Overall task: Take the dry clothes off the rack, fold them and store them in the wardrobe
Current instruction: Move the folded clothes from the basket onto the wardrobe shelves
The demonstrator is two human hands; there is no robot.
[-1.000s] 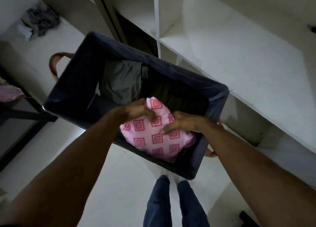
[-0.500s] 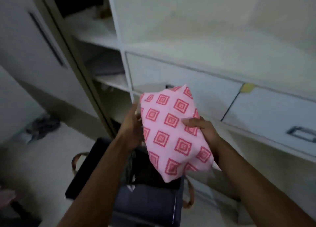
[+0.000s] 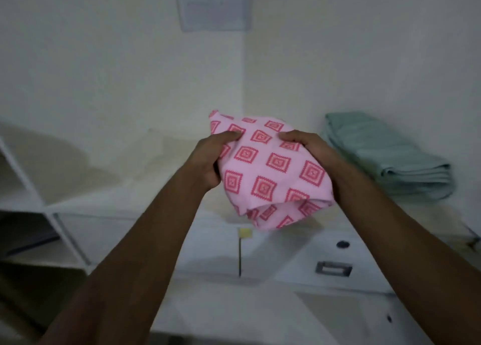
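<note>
A folded pink cloth (image 3: 270, 173) with red square patterns is held up in front of the white wardrobe shelf (image 3: 125, 193). My left hand (image 3: 210, 160) grips its left edge, thumb on top. My right hand (image 3: 309, 147) grips its right side, fingers over the top. The cloth hangs above the shelf's front edge, not resting on it. A folded pale green towel (image 3: 390, 157) lies on the same shelf to the right of the cloth.
White drawers (image 3: 333, 266) with a metal handle sit below the shelf. A yellow tag (image 3: 245, 232) marks the gap between drawer fronts. Smaller cubby shelves (image 3: 28, 230) are at the left. A paper sheet (image 3: 214, 4) hangs on the back wall.
Both hands lifted the pink cloth out of the dark laundry basket and raised it up to the wardrobe shelf. The view tilted up; the basket has dropped out of sight.
</note>
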